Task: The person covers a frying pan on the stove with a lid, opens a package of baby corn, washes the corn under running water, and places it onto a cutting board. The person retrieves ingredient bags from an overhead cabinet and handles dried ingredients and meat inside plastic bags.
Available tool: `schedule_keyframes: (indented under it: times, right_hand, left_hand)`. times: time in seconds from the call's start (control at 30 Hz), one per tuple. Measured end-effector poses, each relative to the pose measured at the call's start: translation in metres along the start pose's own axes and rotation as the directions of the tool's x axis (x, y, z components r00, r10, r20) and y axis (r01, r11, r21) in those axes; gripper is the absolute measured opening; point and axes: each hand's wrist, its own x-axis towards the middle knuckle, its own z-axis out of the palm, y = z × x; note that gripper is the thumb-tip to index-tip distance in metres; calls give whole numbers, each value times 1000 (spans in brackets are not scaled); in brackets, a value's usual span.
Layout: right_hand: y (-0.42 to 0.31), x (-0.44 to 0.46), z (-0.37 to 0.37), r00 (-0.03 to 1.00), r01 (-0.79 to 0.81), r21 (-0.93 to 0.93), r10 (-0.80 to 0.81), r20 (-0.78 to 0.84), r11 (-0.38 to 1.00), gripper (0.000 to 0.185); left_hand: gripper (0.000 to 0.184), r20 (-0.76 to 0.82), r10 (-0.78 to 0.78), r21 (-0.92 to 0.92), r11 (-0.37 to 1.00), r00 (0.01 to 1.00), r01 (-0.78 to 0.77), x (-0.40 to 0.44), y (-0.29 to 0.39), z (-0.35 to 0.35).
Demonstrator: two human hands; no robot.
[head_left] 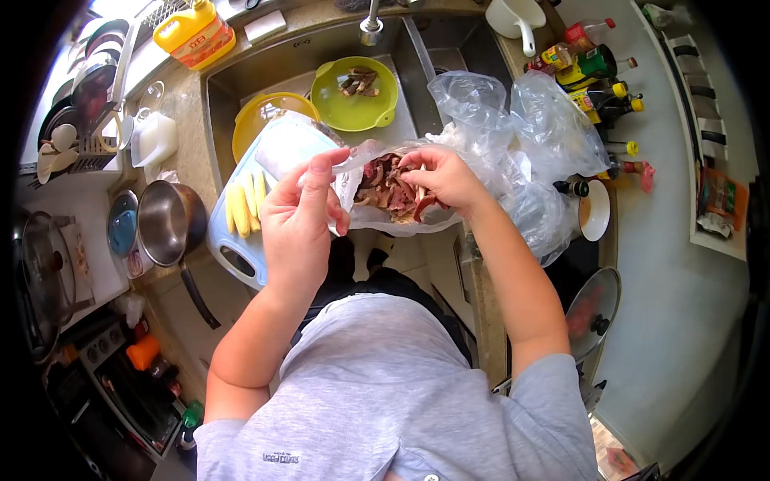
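A clear plastic bag (437,223) full of reddish-brown, dried-looking strips (388,192) is held open in front of my body, at the sink's near edge. My left hand (303,210) is closed on the bag's left rim. Reaching into the bag's mouth, my right hand (441,181) pinches some of the strips between thumb and fingers. In the sink beyond, a green basin (335,111) holds several similar brown pieces (359,81). Left of the bag, peeled yellow corn-like pieces (240,208) rest on a light-blue cutting board (227,230).
A yellow basin (253,120) sits in the sink (224,88) beneath the faucet (371,30). More crumpled plastic bags (553,136) cover the right counter, near several bottles (589,68). A saucepan (167,220) stands at left, its handle jutting over the counter edge.
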Motion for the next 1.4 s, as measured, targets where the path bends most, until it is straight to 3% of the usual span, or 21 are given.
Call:
schedule_keyframes:
  times: [0.03, 0.07, 0.2, 0.27, 0.37, 0.47, 0.6, 0.67, 0.7, 0.73, 0.77, 0.8, 0.83, 0.9, 1.0, 1.13, 1.2, 1.23, 1.33, 1.4]
  right_hand:
    - [-1, -4, -5, 985, -149, 419, 97, 143, 896, 29]
    - [2, -3, -5, 985, -137, 469, 69, 159, 873, 30]
    - [8, -8, -8, 971, -204, 576, 90, 221, 791, 31]
    - [5, -12, -7, 973, -185, 744, 13, 231, 643, 33]
    - [20, -7, -11, 949, -208, 827, -98, 301, 523, 34]
    - [27, -6, -12, 917, -217, 856, -202, 343, 469, 30]
    - [23, -7, -11, 910, -225, 856, -214, 355, 465, 27]
    - [16, -5, 0, 978, -169, 665, 38, 207, 728, 20]
    - [23, 4, 5, 978, -167, 670, 36, 205, 723, 20]
    - [33, 20, 10, 991, -115, 386, 78, 111, 915, 19]
    - [39, 30, 17, 996, -87, 51, 87, 7, 995, 19]
    - [24, 31, 21, 984, -180, -66, 179, -25, 981, 26]
    - [21, 42, 28, 984, -180, -59, 178, -28, 982, 26]
    - [13, 62, 41, 990, -140, -490, 127, -61, 860, 32]
    - [-12, 57, 55, 978, -196, -543, 125, -166, 816, 38]
    - [12, 71, 72, 971, -175, -574, 42, -237, 800, 43]
    - [13, 67, 70, 936, -265, -619, 43, -350, 739, 40]
    - [18, 69, 66, 938, -262, -626, 41, -345, 734, 40]
    - [28, 58, 40, 988, -140, -422, 101, -114, 896, 39]
    - [14, 44, 24, 992, -121, -412, 125, -17, 903, 40]
  left_hand:
    - [36, 6, -8, -15, 1000, 1000, 8, 1, -1, -1]
    - [35, 10, -14, -29, 999, 1000, 15, 1, -2, -1]
    - [37, 33, -33, -51, 998, 999, 34, 0, -1, 1]
    - [36, 38, -37, -72, 997, 999, 40, -1, -3, 1]
    - [35, 40, -43, -63, 997, 998, 45, -2, -4, 1]
    - [37, 3, -48, -37, 998, 999, 48, -4, 0, 6]
    - [39, 0, -44, -38, 998, 999, 44, -4, -1, 8]
    - [40, -30, -39, -49, 998, 999, 37, -4, -1, 10]
    - [40, -26, -40, -43, 998, 999, 39, -4, 0, 11]
    - [40, -28, -29, -46, 999, 999, 28, -4, 0, 12]
    - [40, -29, -21, -48, 999, 999, 20, -5, 0, 13]
    - [40, -24, -24, -40, 999, 999, 23, -5, 0, 14]
    - [39, -31, -21, -46, 999, 999, 19, -5, 0, 15]
    - [39, -36, -18, -47, 999, 999, 16, -6, -1, 17]
    - [39, -27, -9, -51, 999, 1000, 8, -6, -2, 17]
    - [39, -32, -6, -56, 998, 999, 4, -7, -1, 18]
    - [39, -38, 4, -63, 998, 999, -6, -6, -1, 17]
    - [39, -51, 6, -57, 998, 999, -9, -6, 0, 17]
    - [39, -58, 12, -60, 998, 998, -16, -4, 1, 15]
    - [39, -53, 15, -70, 997, 998, -19, -4, 0, 14]
